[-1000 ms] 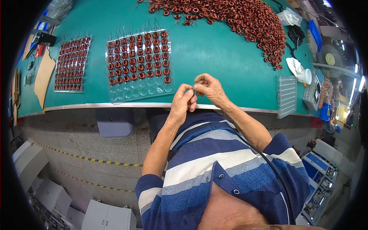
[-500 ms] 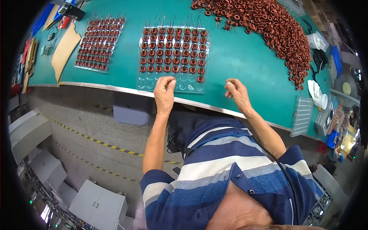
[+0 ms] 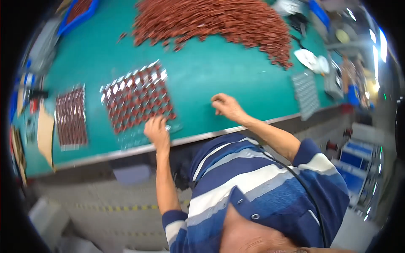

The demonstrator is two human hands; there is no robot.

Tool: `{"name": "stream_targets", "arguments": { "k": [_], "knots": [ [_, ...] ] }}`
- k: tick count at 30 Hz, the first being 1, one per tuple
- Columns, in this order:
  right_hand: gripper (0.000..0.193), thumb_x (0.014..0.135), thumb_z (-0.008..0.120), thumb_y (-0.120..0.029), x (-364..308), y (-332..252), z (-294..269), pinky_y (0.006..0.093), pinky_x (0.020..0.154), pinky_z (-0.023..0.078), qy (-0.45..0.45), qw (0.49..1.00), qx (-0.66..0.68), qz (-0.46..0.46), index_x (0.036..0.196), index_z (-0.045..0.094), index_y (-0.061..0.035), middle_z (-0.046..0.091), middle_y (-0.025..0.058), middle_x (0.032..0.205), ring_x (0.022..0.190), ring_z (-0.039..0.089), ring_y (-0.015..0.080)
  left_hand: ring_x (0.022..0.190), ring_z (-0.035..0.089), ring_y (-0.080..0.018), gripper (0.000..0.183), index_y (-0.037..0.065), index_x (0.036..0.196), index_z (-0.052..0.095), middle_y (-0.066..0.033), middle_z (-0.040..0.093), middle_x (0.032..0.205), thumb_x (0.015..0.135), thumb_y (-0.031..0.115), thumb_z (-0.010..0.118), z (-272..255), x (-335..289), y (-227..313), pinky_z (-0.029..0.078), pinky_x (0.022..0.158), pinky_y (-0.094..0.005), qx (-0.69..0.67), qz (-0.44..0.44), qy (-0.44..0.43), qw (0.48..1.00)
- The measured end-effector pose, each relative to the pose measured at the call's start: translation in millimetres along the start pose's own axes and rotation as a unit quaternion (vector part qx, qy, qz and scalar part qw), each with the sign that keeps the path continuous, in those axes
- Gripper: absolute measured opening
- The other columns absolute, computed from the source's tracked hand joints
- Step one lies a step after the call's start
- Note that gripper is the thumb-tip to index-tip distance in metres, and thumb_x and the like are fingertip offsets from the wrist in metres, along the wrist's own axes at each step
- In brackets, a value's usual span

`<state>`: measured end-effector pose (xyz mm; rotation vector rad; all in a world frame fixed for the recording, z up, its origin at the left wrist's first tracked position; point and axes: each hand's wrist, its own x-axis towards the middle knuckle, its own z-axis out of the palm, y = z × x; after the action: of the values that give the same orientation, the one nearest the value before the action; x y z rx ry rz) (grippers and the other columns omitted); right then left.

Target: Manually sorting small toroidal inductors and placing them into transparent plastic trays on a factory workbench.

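A clear plastic blister tray (image 3: 145, 135) lies near the front edge of the table, its rows of pockets filled with red-brown wire-wound ring coils (image 3: 137, 99). At the tray's near rows is my left hand (image 3: 157, 131), fingers bent together and closed; whatever they hold is hidden and blurred. To its right, above the bare green tabletop, my right hand (image 3: 228, 107) hovers with loosely curled fingers somewhat apart and nothing visible in them. Beyond both hands spreads a big pile of the same ring coils (image 3: 211, 23).
Another filled coil tray (image 3: 71, 118) lies at the left beside a piece of brown cardboard (image 3: 45, 133). On the right are a grey pocketed tray (image 3: 306, 95) and white cups (image 3: 310, 60). A blue bin (image 3: 78, 17) stands far left. The metal table edge (image 3: 190, 138) runs before my body.
The view has swung right and the picture is blurred. The trays now appear further left, and more of the coil pile shows. My left hand stays at the tray's near rows.
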<state>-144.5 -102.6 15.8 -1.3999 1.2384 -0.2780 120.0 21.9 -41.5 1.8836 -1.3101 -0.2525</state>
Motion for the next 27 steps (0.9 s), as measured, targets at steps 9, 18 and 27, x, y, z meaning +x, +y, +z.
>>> {"name": "stream_targets", "arguments": {
  "k": [9, 18, 27],
  "knots": [
    [0.026, 0.086, 0.056, -0.018, 51.4, 22.4, -138.4, 0.0409, 0.078, 0.049, 0.186, 0.953, -0.195, -0.139, 0.104, 0.056, 0.0009, 0.061, 0.0188, 0.095, 0.088, 0.06, 0.0331, 0.094, 0.056, -0.0303, 0.016, 0.001, 0.1, 0.063, -0.0121, 0.063, 0.094, 0.086, 0.007, 0.056, 2.3, 5.9, 30.5, 0.041, 0.083, -0.0413, 0.004, -0.092, 0.037, 0.995],
    [0.051, 0.079, 0.064, -0.016, 134.7, 21.8, -220.3, 0.0467, 0.091, 0.044, 0.351, 0.814, -0.365, -0.284, 0.124, 0.044, -0.0033, 0.05, 0.0209, 0.116, 0.109, 0.048, 0.0404, 0.094, 0.055, -0.0328, 0.016, -0.006, 0.099, 0.058, -0.0181, 0.057, 0.099, 0.086, -0.001, 0.052, -18.9, 11.6, 77.8, 0.043, 0.086, -0.0405, 0.04, -0.134, 0.064, 0.988],
    [0.019, 0.087, 0.052, -0.01, 181.7, 21.4, -219.8, 0.0383, 0.076, 0.047, 0.29, 0.829, -0.363, -0.31, 0.103, 0.057, -0.002, 0.052, 0.0129, 0.091, 0.086, 0.053, 0.0303, 0.087, 0.055, -0.0281, 0.013, -0.005, 0.096, 0.057, -0.0155, 0.056, 0.091, 0.088, 0.0, 0.049, 2.5, 14.9, 95.0, 0.045, 0.078, -0.0376, -0.01, -0.101, 0.025, 0.995]
  ]
}}
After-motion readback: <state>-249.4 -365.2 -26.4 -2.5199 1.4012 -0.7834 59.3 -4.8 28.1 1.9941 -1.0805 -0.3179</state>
